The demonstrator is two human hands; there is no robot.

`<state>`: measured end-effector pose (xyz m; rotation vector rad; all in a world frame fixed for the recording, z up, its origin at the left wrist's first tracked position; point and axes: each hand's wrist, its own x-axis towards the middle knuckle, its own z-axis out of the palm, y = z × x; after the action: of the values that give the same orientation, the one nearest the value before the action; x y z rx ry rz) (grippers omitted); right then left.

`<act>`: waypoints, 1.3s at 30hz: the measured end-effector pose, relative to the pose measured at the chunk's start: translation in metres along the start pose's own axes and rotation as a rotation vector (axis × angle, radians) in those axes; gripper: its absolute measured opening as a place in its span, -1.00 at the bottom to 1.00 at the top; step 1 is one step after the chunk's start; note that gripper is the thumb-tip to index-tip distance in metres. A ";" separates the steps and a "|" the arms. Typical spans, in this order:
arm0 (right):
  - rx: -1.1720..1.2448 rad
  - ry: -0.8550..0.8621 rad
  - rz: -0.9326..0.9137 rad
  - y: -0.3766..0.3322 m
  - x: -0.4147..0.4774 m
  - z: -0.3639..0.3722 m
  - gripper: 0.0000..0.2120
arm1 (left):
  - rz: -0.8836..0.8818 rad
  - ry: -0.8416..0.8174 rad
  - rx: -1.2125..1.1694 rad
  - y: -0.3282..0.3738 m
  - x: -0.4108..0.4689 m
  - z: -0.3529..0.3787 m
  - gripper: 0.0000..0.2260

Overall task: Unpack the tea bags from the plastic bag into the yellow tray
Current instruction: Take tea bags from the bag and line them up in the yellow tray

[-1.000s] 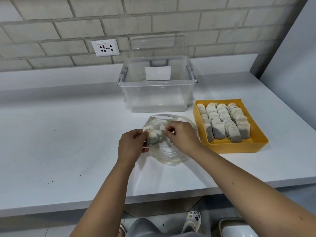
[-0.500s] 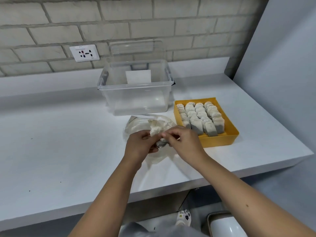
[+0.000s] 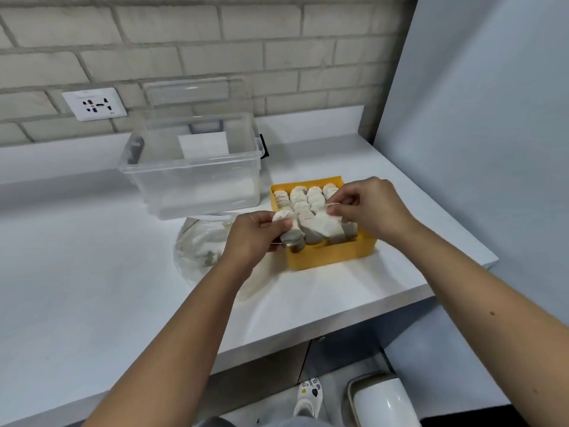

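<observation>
Right, counter (image 3: pixel 92 272) first: carries clear storage box (image 3: pixel 197 186) at the back, slumped plastic bag (image 3: pixel 200 251) in front of it, yellow tray (image 3: pixel 332 257) just right of the bag. Some pale bags visible inside the plastic, so probably not finished. Yellow tray mostly packed with upright rows of tea bags (image 3: pixel 304 195); free room apparently only at the near end, behind the near wall.

Left hand (image 3: pixel 255 238) and right hand (image 3: pixel 372 208) both up over the tray's near half, sharing one held bunch (image 3: pixel 320 228) strung between them. On the left, fingers (image 3: pixel 271 224) curled round the bunch's left end; on the right, thumb and forefinger pinching its upper right edge. Cannot tell the count in the bunch.

Step in hand, by judgement: seating the bunch as the near row. To do well:
- Keep bags upright and parallel to the standing rows.
- Lower into the near gap, not on top of the front row.
- Let go of the left end only after contact with the tray floor.
- No tugging on thin paper.

Likely risks: toppling the front row, or spilling a bag over the near wall.

Versus half a second earlier: both hands then at the bag mouth, left of the tray, with the bunch barely clear of the plastic. Now shifted right and over the tray. Plastic bag left lying unheld.
</observation>
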<state>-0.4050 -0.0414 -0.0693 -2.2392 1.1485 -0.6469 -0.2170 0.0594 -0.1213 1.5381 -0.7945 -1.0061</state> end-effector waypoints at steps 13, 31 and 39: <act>-0.601 -0.200 0.041 0.087 0.040 0.013 -0.90 | 0.020 0.007 0.245 -0.015 0.038 0.025 -0.91; -0.738 -0.085 -0.022 0.096 0.053 0.023 -0.67 | -0.023 -0.056 0.184 -0.014 0.045 0.021 -0.92; 0.154 -0.057 -0.054 0.037 0.018 0.029 -0.69 | -0.108 -0.072 0.021 -0.006 0.035 0.031 -0.89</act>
<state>-0.3987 -0.0675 -0.1120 -2.1499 0.9800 -0.6655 -0.2301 0.0165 -0.1352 1.5842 -0.7809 -1.1402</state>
